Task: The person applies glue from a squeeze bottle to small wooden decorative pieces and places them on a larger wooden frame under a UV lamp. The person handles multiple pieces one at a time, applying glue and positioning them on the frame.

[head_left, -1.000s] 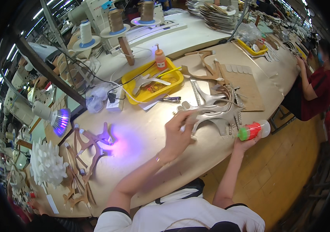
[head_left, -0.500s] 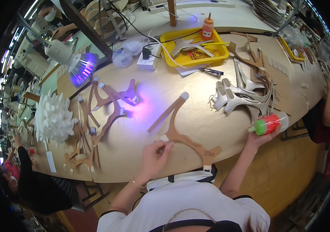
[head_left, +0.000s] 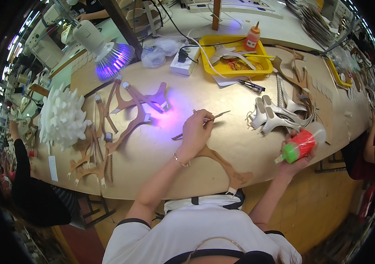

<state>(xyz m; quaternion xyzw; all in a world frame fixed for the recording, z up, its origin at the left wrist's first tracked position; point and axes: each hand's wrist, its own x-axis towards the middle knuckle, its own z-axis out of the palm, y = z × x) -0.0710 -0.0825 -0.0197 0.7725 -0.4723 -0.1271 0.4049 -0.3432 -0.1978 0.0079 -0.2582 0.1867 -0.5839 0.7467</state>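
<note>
A brown leather sandal upper lies in front of me, its lower end at the table's near edge. My left hand is closed over its upper part, fingers pinching the thin strap, which sticks out on both sides of the hand. My fingers hide the joint of the strap. On the right, my right hand grips a squeeze bottle with a red band and green cap. The bottle is tilted, its nozzle pointing down and left, apart from the leather. Silver sandal uppers lie in a pile just beyond it.
Several more brown uppers lie to the left under a lamp with purple light. Beside them stands a white spiky foam-like bundle. A yellow tray, a pen and a white box are farther back. Other people sit at both sides.
My left hand has moved up and right from the upper's lower white tab to its strap. The strap has turned in my fingers. The bottle's nozzle has tipped lower.
</note>
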